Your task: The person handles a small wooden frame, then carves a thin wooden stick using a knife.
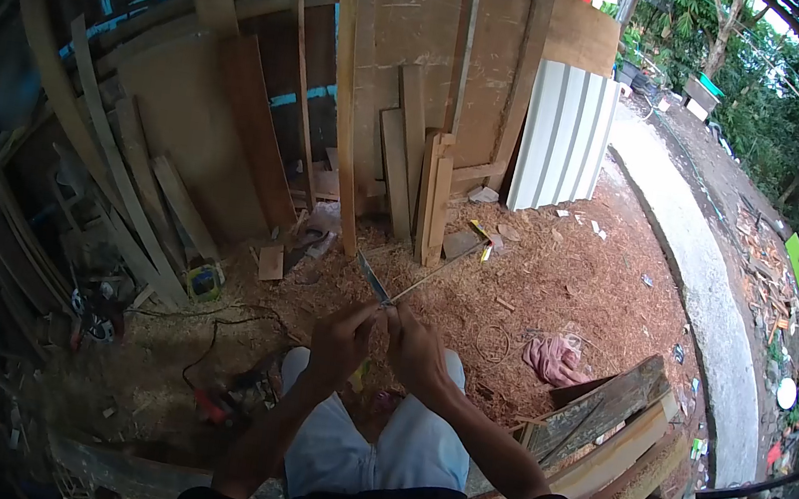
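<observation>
My left hand and my right hand are closed and almost touching above my knees. A knife blade sticks out up and to the left from the fingers. Its handle is hidden, seemingly in my right hand. A thin pale wooden stick slants up to the right, crossing near the base of the blade. The stick's lower end appears pinched in my left hand, though the fingers partly cover it.
Wood shavings cover the ground. Boards lean on a plywood wall. A red power tool with a cord lies lower left. A pink cloth and stacked planks are at right, before a concrete path.
</observation>
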`<state>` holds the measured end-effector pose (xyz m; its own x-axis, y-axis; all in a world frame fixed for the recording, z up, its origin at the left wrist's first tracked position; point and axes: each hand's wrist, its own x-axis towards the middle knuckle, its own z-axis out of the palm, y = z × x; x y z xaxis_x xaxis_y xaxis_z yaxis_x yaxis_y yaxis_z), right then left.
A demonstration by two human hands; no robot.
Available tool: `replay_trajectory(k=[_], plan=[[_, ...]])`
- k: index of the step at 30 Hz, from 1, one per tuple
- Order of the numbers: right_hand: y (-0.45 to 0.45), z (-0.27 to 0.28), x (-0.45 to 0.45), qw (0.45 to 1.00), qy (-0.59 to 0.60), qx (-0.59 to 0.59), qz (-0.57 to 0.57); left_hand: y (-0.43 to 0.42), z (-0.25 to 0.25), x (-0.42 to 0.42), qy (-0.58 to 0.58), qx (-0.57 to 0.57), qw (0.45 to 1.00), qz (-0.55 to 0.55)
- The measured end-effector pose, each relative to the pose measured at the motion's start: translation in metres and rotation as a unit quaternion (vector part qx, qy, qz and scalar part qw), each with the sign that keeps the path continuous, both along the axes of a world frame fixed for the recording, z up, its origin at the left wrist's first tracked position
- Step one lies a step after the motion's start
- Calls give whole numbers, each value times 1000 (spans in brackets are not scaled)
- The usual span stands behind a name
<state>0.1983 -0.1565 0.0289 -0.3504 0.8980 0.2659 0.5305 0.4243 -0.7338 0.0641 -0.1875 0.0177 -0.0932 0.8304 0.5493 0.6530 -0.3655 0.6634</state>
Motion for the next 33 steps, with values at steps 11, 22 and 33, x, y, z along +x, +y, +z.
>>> replay_trajectory(k=[11, 22, 33], plan=[[33, -5, 29, 998, 25, 25, -45, -15, 17, -9, -131, -218, 966, -51], [24, -18, 22, 986, -16, 137, 98, -15, 6, -15, -72, -141, 984, -87], [47, 11, 39, 996, 8, 17, -92, -22, 8, -19, -52, -206, 973, -90]])
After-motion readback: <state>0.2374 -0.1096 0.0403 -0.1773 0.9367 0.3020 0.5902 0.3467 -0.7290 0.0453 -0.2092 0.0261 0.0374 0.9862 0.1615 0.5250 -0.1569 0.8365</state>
